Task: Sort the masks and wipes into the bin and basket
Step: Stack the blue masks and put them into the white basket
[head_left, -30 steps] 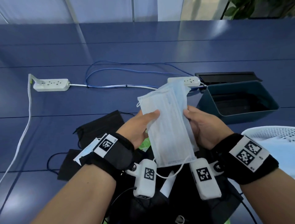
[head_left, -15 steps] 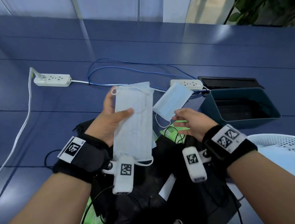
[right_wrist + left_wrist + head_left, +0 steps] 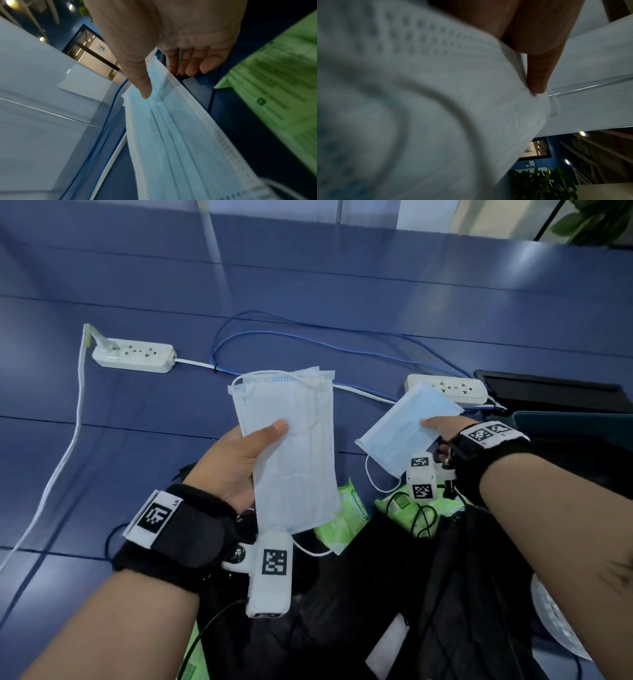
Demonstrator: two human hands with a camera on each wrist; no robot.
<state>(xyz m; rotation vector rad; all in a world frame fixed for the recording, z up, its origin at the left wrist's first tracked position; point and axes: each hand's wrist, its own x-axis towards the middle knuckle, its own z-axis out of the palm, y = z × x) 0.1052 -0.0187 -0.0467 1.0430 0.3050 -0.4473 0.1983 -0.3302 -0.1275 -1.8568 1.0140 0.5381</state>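
Holding a white mask stack (image 3: pixel 291 450) mid-frame, left hand (image 3: pixel 236 463) fingers clamped on it; right hand (image 3: pixel 442 428) pinches blue mask (image 3: pixel 404 433) right of centre, near teal bin (image 3: pixel 565 422). Risk: dangling ear loop snags wipes packs (image 3: pixel 346 515) below.

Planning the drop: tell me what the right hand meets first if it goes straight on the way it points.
Probably the white power strip, just beyond the right hand and its blue mask; depth is unclear.
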